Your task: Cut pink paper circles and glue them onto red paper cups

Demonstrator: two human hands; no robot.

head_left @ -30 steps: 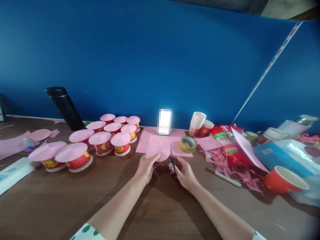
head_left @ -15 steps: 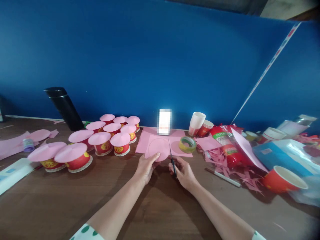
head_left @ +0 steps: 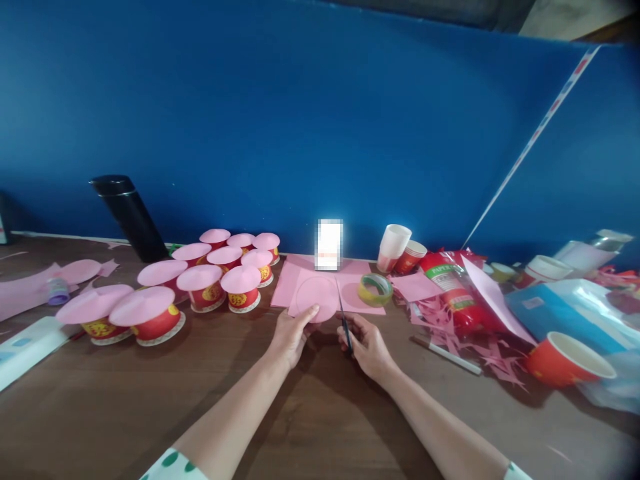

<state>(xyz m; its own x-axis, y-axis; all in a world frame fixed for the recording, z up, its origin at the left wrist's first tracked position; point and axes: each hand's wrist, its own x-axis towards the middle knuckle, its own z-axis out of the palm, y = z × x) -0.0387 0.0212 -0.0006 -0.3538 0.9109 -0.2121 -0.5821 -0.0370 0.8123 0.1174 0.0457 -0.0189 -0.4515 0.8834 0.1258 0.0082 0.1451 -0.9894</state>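
Between thumb and fingers, my left hand (head_left: 294, 331) pinches a piece of pink paper (head_left: 316, 298) that has a drawn circle on it. My right hand (head_left: 367, 340) is closed on a pair of dark scissors (head_left: 345, 325), whose blades point away from me along the paper's right edge. That edge is rounded where it is cut. Behind the piece, larger pink sheets (head_left: 283, 287) lie flat on the table, with a roll of tape (head_left: 375, 289) on their right side.
Several red cups topped with pink paper discs (head_left: 200, 277) stand to the left, before a black flask (head_left: 131, 217). A lit screen (head_left: 329, 245) leans at the blue wall. On the right are stacked cups (head_left: 395, 245), pink scraps (head_left: 440, 320), a marker (head_left: 453, 357) and a tipped red cup (head_left: 570, 360).
The pink paper has shifted very slightly to the left in my left hand. Both hands stay in nearly the same place, and the other things have not moved.
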